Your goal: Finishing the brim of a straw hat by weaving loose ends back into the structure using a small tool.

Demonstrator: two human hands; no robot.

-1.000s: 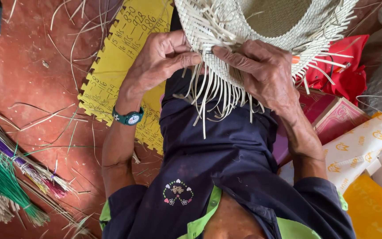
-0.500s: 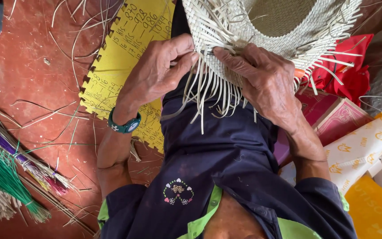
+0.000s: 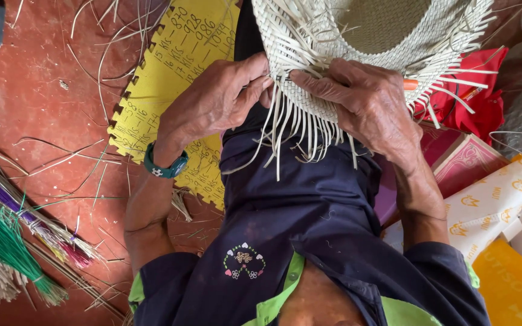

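Observation:
A half-woven pale straw hat (image 3: 370, 30) rests on my lap, its loose strands hanging toward me over my dark blue garment. My left hand (image 3: 215, 102), with a teal watch on the wrist, pinches strands at the near left edge of the weave. My right hand (image 3: 367, 102) lies flat on the woven rim just beside it, fingertips pointing at the left hand. Both hands meet at the same spot on the hat's edge.
A yellow foam mat (image 3: 170, 72) with handwriting lies on the red floor (image 3: 37, 115) to my left. Bundles of green, purple and plain straw (image 3: 7, 235) sit at the far left. Red cloth (image 3: 478, 102), a pink box (image 3: 463, 166) and yellow-white bags (image 3: 502, 223) are on my right.
My left hand has shifted slightly right and closer to the hat's edge, fingers now pinching strands. The right hand has stayed on the rim.

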